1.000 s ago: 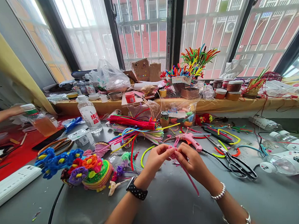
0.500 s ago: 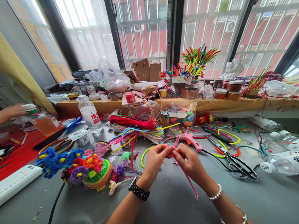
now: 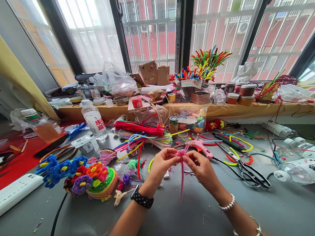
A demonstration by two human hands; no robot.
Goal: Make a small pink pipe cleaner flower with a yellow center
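A small pink pipe-cleaner flower point(image 3: 181, 154) is pinched between both hands above the grey table, its looped petals facing up and a long pink tail hanging straight down. My left hand point(image 3: 163, 165) grips its left side with thumb and fingers. On the opposite side, my right hand point(image 3: 199, 163) pinches it the same way. Just behind my right hand lies a pink glue gun point(image 3: 202, 147). Large scissors point(image 3: 248, 170) rest to the right of it. Bundles of pipe cleaners point(image 3: 141, 129) lie beyond my left hand.
Finished fuzzy flowers point(image 3: 82, 175) sit on the left, near a white power strip point(image 3: 18, 193). Water bottles stand point(image 3: 94, 120) at the back left and lie point(image 3: 301, 171) on the right. Jars and pots line the window ledge point(image 3: 157, 111). A black cord point(image 3: 57, 218) crosses the left front.
The pink flower has turned in my hands: its tail, slanting right before, now hangs straight down, and the petals show. Another person's hand at far left has left view.
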